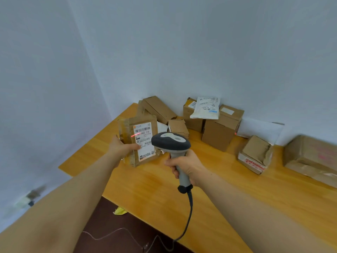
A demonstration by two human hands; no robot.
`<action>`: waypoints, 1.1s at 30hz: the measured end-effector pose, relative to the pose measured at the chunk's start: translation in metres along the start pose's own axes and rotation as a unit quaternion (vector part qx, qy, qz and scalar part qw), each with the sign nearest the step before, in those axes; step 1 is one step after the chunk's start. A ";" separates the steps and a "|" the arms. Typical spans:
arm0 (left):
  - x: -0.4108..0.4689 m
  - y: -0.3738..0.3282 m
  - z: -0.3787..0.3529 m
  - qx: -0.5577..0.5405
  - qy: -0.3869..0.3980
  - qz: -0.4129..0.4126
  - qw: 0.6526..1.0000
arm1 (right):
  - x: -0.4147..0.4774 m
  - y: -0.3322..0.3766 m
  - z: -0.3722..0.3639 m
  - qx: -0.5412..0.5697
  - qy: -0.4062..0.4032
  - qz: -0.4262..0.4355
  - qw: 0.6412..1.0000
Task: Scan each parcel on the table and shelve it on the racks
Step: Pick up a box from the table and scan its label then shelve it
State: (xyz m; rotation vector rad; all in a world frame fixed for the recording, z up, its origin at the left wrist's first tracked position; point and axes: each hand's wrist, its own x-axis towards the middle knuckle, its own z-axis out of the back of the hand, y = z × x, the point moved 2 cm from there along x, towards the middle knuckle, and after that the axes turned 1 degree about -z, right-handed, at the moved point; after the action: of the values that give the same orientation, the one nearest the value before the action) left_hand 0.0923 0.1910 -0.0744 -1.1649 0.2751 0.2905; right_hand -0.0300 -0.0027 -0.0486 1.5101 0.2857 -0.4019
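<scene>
Pale walls corner a wooden desk carrying cardboard boxes. Left hand fingers clamp a labelled parcel upright over the desk's left end. Right hand fingers wrap the scanner handle, with its red line on the label.

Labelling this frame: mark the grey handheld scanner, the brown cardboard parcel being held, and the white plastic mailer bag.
grey handheld scanner [170,141]: head view, top of head.
brown cardboard parcel [143,136]: head view, white label.
white plastic mailer bag [206,108]: head view, printed face.
</scene>
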 end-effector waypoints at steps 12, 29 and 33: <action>-0.002 0.012 0.013 -0.017 -0.003 -0.006 1.000 | -0.009 0.001 -0.012 -0.010 -0.011 0.004 1.000; -0.013 0.048 0.055 -0.095 0.057 0.034 0.993 | -0.019 -0.014 -0.056 0.087 -0.051 0.003 0.995; -0.031 0.074 0.066 -0.162 0.135 0.066 0.975 | -0.016 -0.029 -0.057 0.121 -0.112 -0.023 0.986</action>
State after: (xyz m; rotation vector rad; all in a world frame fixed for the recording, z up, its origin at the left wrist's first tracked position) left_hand 0.0408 0.2764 -0.1027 -1.5144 0.5612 0.2991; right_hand -0.0533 0.0553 -0.0705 1.6799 0.0953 -0.6561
